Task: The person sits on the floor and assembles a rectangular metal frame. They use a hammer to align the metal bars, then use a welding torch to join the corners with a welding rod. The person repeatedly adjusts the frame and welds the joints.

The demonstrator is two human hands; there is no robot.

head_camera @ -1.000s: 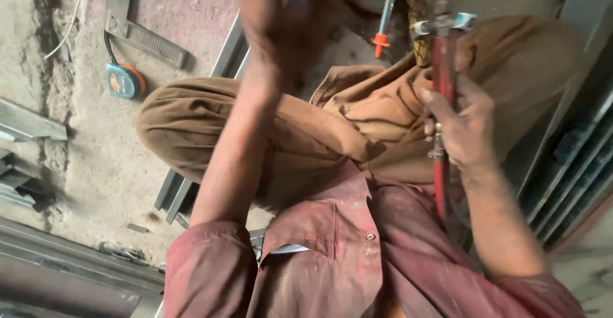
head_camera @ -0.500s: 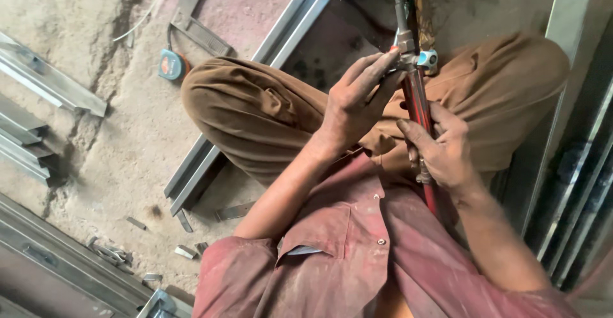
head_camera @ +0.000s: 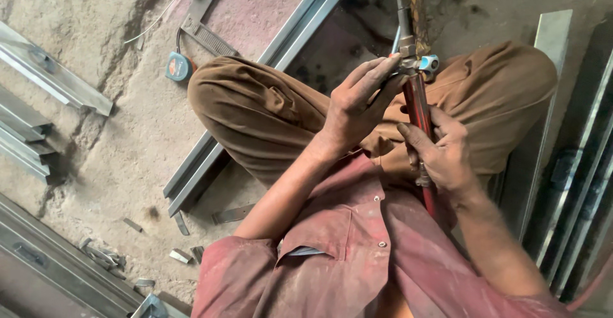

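Note:
I sit cross-legged on a concrete floor in brown trousers and a red shirt. My right hand (head_camera: 444, 155) is wrapped around the red handle of a gas torch (head_camera: 416, 104) that points away over my knees. My left hand (head_camera: 357, 101) reaches across, its fingertips pinching the small valve knob (head_camera: 426, 64) at the top of the red handle. The torch's metal neck runs up out of the frame.
A long steel channel (head_camera: 268, 82) lies diagonally under my left knee. A tape measure (head_camera: 179, 66) sits on the floor beyond it. More steel sections (head_camera: 38, 69) lie at the left and along the right edge (head_camera: 575, 184). Small metal offcuts (head_camera: 182, 254) are scattered near me.
My left hand came down from the air onto the torch's valve. The view has dropped and widened, and the torch now sits steadier between both hands.

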